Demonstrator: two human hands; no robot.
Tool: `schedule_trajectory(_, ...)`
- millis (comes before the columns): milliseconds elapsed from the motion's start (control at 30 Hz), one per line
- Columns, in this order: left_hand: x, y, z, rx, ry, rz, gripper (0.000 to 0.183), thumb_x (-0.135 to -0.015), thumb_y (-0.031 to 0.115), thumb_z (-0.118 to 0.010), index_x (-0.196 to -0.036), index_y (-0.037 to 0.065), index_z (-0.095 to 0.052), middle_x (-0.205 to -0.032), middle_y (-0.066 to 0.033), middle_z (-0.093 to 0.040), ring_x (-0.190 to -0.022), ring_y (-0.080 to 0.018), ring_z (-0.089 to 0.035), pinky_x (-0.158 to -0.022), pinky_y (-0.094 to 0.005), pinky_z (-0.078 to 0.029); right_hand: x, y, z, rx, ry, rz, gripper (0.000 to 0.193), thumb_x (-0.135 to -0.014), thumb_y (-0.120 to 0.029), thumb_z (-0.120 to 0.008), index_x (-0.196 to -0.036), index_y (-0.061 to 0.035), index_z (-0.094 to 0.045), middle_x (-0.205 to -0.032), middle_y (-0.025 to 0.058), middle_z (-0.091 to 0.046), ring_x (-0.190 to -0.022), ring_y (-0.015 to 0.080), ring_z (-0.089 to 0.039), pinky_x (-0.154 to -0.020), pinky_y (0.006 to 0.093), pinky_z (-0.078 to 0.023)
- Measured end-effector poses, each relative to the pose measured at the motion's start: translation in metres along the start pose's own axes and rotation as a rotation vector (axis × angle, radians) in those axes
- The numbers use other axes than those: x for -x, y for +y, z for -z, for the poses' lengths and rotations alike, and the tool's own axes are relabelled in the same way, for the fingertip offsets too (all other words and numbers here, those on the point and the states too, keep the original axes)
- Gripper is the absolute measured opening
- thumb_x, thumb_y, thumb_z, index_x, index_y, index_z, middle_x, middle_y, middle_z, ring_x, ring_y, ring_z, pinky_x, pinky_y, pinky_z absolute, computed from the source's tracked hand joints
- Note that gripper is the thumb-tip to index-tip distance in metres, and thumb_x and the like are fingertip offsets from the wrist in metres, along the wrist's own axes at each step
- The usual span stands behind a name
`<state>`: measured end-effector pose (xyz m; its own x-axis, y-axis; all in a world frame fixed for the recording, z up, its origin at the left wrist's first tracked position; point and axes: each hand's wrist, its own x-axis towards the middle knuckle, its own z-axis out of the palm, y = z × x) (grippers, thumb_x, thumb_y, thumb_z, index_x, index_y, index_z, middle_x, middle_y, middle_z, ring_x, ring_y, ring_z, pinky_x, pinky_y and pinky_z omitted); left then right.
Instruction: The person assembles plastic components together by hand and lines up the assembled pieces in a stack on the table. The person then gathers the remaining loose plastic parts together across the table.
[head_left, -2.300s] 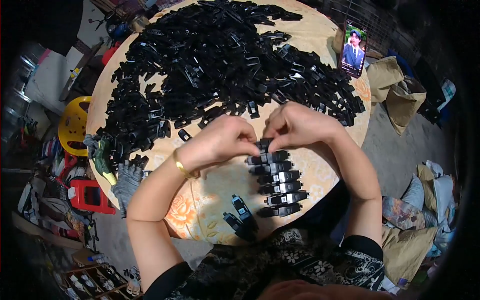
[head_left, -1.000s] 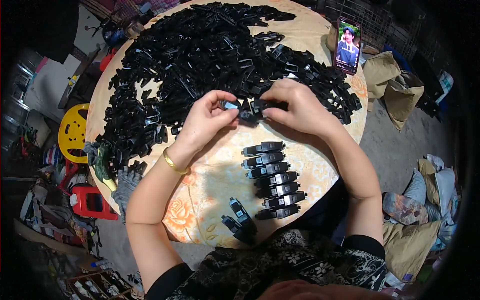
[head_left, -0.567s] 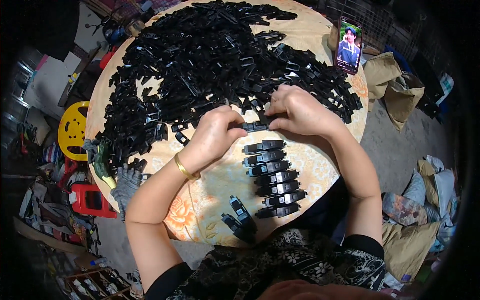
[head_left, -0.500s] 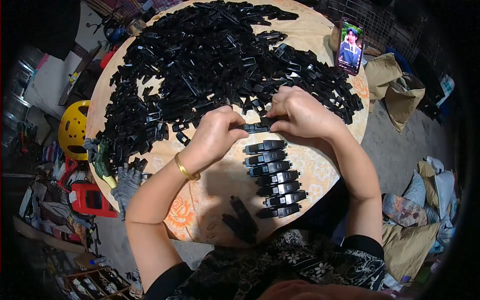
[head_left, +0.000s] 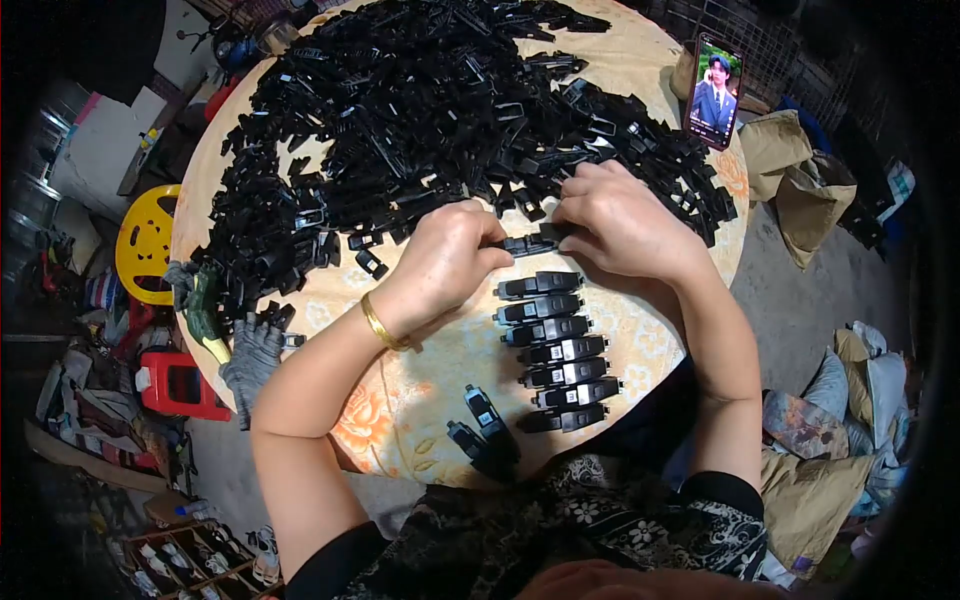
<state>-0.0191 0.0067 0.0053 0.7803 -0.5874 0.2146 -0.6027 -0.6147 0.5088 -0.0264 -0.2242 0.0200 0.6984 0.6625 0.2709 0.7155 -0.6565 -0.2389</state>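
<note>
Between my two hands is a small black plastic part [head_left: 529,245], held level just above the tablecloth. My left hand [head_left: 447,262], with a gold bangle on its wrist, pinches the left end. At the other end the fingers of my right hand [head_left: 628,225] are closed on it, its tip hidden behind them. Below lies a column of several similar black plastic pieces [head_left: 556,330], side by side. Two more black pieces [head_left: 484,420] lie near the table's front edge. A big heap of loose black plastic parts [head_left: 400,120] spreads just beyond my hands.
The round table [head_left: 400,400] wears a flowered cloth. A phone [head_left: 712,92] stands upright at the far right, its screen lit. Grey gloves [head_left: 252,358] and a green gourd-like vegetable [head_left: 204,308] lie at the left edge. Yellow [head_left: 150,245] and red stools [head_left: 178,388] stand left; sacks [head_left: 815,490] lie right.
The view has shifted slightly. Light now falls on the near tablecloth and the two front pieces, which were in shadow. Both hands keep their hold on the black plastic part.
</note>
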Motion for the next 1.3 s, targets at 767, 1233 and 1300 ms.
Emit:
schedule_trajectory(767, 0.08, -0.064, 0.05, -0.557, 0.133, 0.203, 0.084, -0.081, 0.043, -0.07, -0.14, -0.003, -0.032, -0.14, -0.0292, -0.031, -0.132, -0.0436, -0.029, -0.111, -0.0473, -0.027, -0.018, -0.004, -0.032, -0.028, 0.304, -0.052, 0.029, -0.08, -0.03, -0.069, -0.095, -0.0052, -0.067, -0.085, 0.0109, -0.06, -0.082, 0.0284, -0.062, -0.068, 0.0387, -0.051)
schedule_trajectory(1233, -0.015, -0.024, -0.029, -0.262, 0.349, 0.028, 0.066, -0.087, 0.028, -0.062, -0.135, -0.008, -0.035, -0.131, -0.0267, -0.042, -0.123, -0.0423, -0.037, -0.107, -0.0481, -0.027, -0.015, 0.011, -0.046, 0.25, 0.252, -0.194, 0.019, -0.075, -0.007, -0.059, -0.092, 0.0005, -0.062, -0.096, 0.0143, -0.057, -0.089, 0.0284, -0.059, -0.074, 0.0371, -0.053)
schedule_trajectory(1300, -0.017, -0.023, -0.018, -0.222, 0.366, 0.0, 0.044, -0.087, 0.015, -0.061, -0.125, -0.004, -0.05, -0.117, -0.0207, -0.056, -0.114, -0.0369, -0.048, -0.099, -0.042, -0.038, -0.012, 0.012, -0.039, 0.123, 0.319, -0.167, 0.024, -0.076, -0.006, -0.061, -0.099, 0.0021, -0.063, -0.099, 0.0168, -0.058, -0.087, 0.0321, -0.06, -0.076, 0.0388, -0.053)
